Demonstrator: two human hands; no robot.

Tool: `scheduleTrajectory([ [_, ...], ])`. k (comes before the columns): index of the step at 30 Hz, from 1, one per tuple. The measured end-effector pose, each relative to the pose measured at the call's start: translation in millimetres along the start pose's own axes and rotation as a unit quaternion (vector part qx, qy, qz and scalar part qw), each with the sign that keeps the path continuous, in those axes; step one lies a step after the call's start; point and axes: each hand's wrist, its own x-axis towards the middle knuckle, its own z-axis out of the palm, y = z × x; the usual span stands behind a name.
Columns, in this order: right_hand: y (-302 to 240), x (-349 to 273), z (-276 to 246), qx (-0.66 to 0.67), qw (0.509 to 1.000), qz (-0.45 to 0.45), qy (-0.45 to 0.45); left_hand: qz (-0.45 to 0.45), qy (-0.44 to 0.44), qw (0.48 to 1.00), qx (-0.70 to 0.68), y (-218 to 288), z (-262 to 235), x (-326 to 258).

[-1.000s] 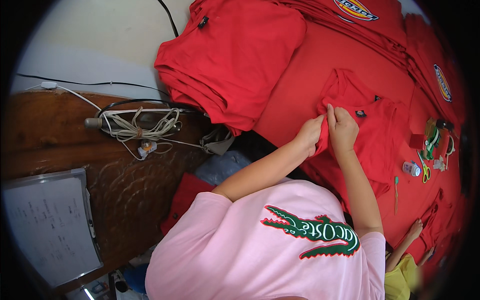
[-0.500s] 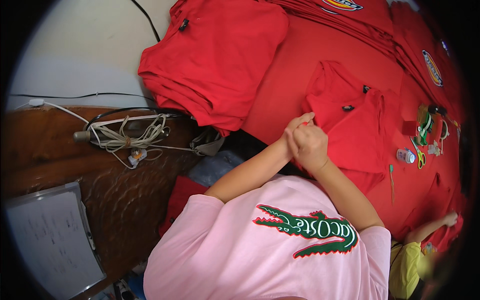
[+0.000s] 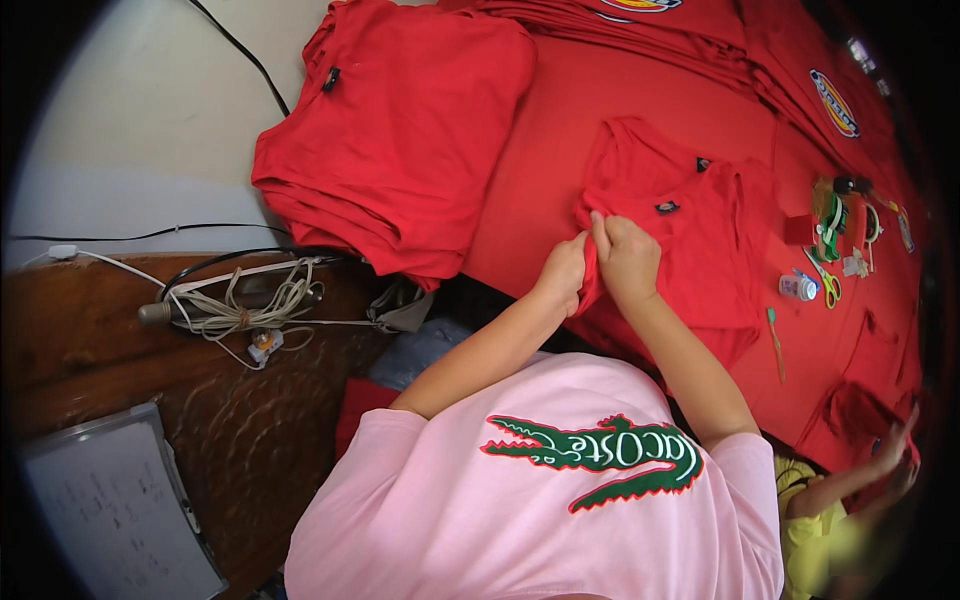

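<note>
A red T-shirt (image 3: pixel 700 235) lies spread on a table covered in red cloth (image 3: pixel 560 130), with two small dark labels near its collar. My left hand (image 3: pixel 562 272) and my right hand (image 3: pixel 628 258) are pressed together at the shirt's near left edge. Both pinch a fold of its fabric. My forearms reach up from my pink shirt, which has a green crocodile print (image 3: pixel 600 455).
A stack of folded red shirts (image 3: pixel 400 130) lies left of my hands, and more with oval patches (image 3: pixel 835 100) at the far right. Green scissors (image 3: pixel 828 285), a small white bottle (image 3: pixel 797 287) and a green pen (image 3: pixel 775 340) lie right. Another person's hand (image 3: pixel 895 445) works at lower right. Bundled cables (image 3: pixel 235 305) rest on a wooden desk (image 3: pixel 90 330).
Both hands have kept their pinch on the shirt's edge and closed tighter together. The view has shifted, so the stack and shirt sit slightly differently in the picture.
</note>
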Motion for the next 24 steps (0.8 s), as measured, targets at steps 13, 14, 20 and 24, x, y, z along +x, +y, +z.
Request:
scheduleTrajectory([
  [13, 29.6, 53.2, -40.4, 0.422, 0.743, 0.387, -0.347, 0.105, 0.029, 0.99, 0.087, 52.0, -25.2, -22.0],
  [14, 33.8, 50.9, -41.6, 0.448, 0.737, 0.365, -0.35, 0.106, 0.009, 0.991, 0.085, 56.3, -22.9, -25.4],
  [20, 56.6, 53.6, -52.2, 0.514, 0.723, 0.278, -0.369, 0.103, -0.04, 0.985, 0.129, 58.6, -27.3, -27.7],
  [24, 31.2, 48.6, -38.3, 0.385, 0.867, 0.214, -0.233, 0.09, -0.035, 0.992, 0.083, 56.4, -14.0, -22.4],
])
